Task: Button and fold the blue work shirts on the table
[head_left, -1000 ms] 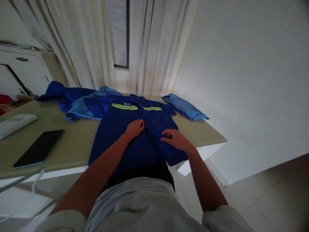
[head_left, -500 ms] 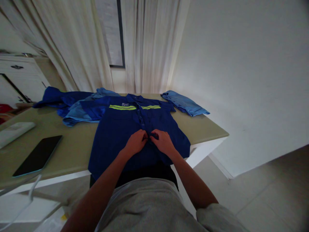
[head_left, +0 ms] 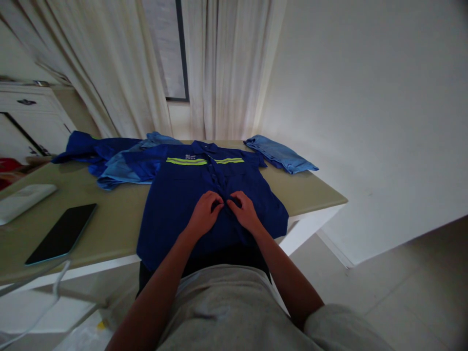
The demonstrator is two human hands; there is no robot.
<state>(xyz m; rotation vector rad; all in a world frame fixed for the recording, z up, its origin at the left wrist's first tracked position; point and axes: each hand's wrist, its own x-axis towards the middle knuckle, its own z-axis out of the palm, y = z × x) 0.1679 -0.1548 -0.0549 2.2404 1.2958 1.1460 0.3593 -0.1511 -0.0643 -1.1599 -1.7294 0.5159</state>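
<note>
On the table (head_left: 109, 214), both hands (head_left: 224, 210) pinch the shirt placket (head_left: 223, 195)

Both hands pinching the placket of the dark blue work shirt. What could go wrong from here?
1. The dark blue work shirt hangs its hem over the near edge of the table; a tug might drag it off.
2. The left hand and right hand cover the placket, so a button may be misaligned unseen.
3. The black phone lies near the table edge, with a white cable below; a snag or a sweeping elbow could knock it.
</note>
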